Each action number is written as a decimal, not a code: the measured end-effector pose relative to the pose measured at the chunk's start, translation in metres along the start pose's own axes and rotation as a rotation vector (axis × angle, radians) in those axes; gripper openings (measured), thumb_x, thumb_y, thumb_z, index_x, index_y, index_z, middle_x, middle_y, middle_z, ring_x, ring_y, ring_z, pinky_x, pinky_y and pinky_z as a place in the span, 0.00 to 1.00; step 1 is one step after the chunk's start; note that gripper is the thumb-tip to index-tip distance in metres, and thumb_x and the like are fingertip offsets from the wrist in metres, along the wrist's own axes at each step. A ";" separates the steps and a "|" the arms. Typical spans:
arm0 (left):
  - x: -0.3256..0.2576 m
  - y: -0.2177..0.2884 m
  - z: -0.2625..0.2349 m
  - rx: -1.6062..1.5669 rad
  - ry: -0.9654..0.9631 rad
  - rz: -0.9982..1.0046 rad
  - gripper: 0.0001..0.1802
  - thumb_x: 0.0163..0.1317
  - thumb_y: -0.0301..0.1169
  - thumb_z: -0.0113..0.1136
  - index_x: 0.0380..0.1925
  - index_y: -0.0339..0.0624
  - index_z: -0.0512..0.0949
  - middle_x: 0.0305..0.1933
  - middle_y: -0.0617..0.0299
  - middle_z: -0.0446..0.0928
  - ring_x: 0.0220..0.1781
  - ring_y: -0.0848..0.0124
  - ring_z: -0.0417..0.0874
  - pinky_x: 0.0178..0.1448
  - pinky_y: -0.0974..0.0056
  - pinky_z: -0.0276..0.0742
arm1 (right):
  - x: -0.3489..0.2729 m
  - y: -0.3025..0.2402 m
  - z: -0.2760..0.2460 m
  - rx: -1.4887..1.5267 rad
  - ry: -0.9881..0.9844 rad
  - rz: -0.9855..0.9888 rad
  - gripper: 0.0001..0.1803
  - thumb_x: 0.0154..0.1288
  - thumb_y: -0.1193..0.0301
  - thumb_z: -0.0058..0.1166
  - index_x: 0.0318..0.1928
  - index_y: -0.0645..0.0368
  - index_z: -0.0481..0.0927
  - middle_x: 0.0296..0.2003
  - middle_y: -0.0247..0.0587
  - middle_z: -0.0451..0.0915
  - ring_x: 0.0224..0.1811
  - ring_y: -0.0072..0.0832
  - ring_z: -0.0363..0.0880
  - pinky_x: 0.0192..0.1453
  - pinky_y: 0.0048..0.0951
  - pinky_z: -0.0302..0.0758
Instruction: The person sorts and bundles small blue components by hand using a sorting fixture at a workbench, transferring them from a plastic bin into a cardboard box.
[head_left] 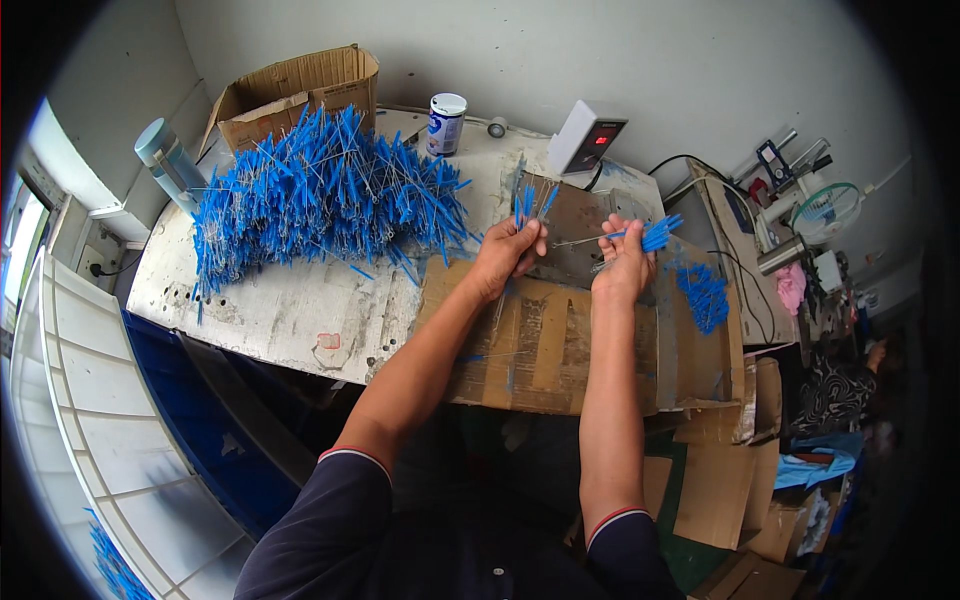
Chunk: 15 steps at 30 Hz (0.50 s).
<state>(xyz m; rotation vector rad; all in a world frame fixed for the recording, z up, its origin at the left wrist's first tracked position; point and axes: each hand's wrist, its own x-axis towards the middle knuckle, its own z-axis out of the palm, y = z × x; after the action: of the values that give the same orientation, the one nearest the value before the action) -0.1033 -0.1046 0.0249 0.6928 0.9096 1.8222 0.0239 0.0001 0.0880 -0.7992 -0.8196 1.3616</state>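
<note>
My left hand [508,255] is closed on a few thin wires with blue sleeves [528,203], which stick up past the thumb. Beside it, my right hand [622,265] grips a bunch of blue-sleeved wires [660,233], their blue ends fanning out to the right. One wire [580,241] points from the right hand toward the left. Both hands are above a brown cardboard sheet [552,350] on the table. A large heap of the same blue-sleeved wires [330,195] lies to the left. A smaller blue pile [704,297] rests right of my right hand.
Behind the heap stands an open cardboard box [300,75], with a light-blue bottle [167,165] to its left. A can [446,125] and a white box with a red display [588,137] are at the back. A small fan [828,212] stands right; a white slatted crate [125,430] is lower left.
</note>
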 end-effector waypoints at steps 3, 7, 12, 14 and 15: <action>-0.003 0.002 0.002 0.002 -0.039 -0.046 0.12 0.75 0.38 0.52 0.39 0.41 0.77 0.28 0.63 0.79 0.16 0.80 0.64 0.19 0.73 0.57 | -0.006 0.009 0.001 -0.026 -0.203 0.130 0.11 0.75 0.65 0.55 0.44 0.61 0.76 0.23 0.30 0.72 0.20 0.19 0.68 0.23 0.27 0.67; -0.006 0.003 0.004 0.065 -0.130 -0.098 0.13 0.75 0.38 0.53 0.39 0.40 0.79 0.26 0.64 0.78 0.15 0.80 0.65 0.19 0.73 0.57 | -0.015 0.013 0.005 -0.239 -0.461 0.246 0.10 0.70 0.66 0.61 0.40 0.61 0.80 0.22 0.27 0.70 0.14 0.12 0.59 0.16 0.20 0.55; -0.004 0.002 0.003 0.085 -0.122 -0.096 0.13 0.74 0.38 0.54 0.39 0.40 0.80 0.25 0.65 0.77 0.15 0.80 0.65 0.18 0.73 0.57 | -0.013 0.017 0.008 -0.156 -0.332 0.192 0.09 0.71 0.68 0.60 0.38 0.61 0.80 0.24 0.30 0.75 0.15 0.12 0.61 0.16 0.18 0.54; -0.004 0.002 0.004 0.108 -0.104 -0.099 0.13 0.74 0.38 0.54 0.39 0.39 0.80 0.25 0.66 0.76 0.15 0.81 0.65 0.18 0.74 0.57 | -0.001 0.012 0.011 -0.128 -0.210 0.117 0.08 0.73 0.68 0.57 0.39 0.60 0.79 0.25 0.31 0.75 0.18 0.14 0.66 0.17 0.19 0.58; -0.005 0.003 0.003 0.117 -0.094 -0.104 0.13 0.74 0.38 0.55 0.39 0.39 0.80 0.24 0.67 0.76 0.15 0.81 0.65 0.18 0.74 0.56 | 0.004 0.010 0.012 -0.097 -0.090 0.043 0.08 0.75 0.68 0.54 0.40 0.60 0.78 0.25 0.32 0.76 0.21 0.17 0.70 0.19 0.19 0.62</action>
<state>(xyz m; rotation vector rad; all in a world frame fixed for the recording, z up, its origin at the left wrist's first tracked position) -0.1006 -0.1087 0.0286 0.7837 0.9773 1.6415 0.0089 0.0048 0.0859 -0.8403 -0.9491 1.4127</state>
